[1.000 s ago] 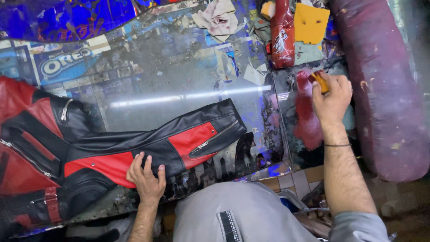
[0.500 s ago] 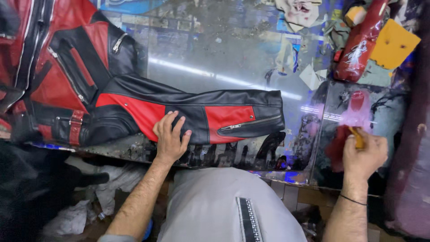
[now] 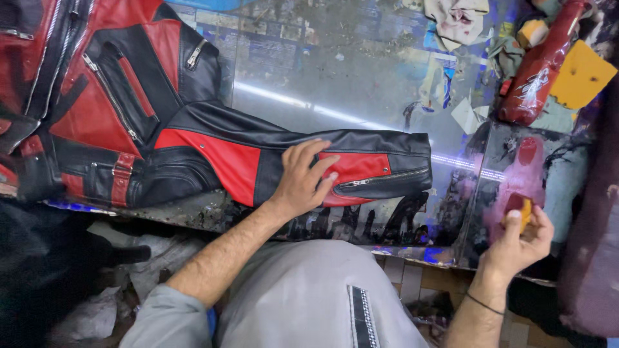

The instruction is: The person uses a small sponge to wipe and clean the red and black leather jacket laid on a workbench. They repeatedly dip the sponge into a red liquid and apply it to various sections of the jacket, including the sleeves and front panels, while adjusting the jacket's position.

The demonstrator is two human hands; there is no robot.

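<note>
A red and black leather jacket lies on a glass-topped surface, its body bunched at the far left and one sleeve stretched out flat to the right. The sleeve is black with two red panels, one broad near the elbow and one narrower toward the cuff, and a silver zip runs along the cuff end. More zips and a strap with a metal buckle show on the jacket's body. The leather looks glossy and smooth.

The left hand rests palm down on the sleeve, fingers spread and flat across the black band and the red cuff panel; its grip is open, pressing rather than clasping.

The right hand is off to the right, near the edge of the surface, well apart from the sleeve. Its grip is closed around a small orange piece, pinched between thumb and fingers; what it is cannot be told.

At the far right end of the surface stand a red bottle lying tilted, a yellow sponge just beside it, and a stained rag.
</note>
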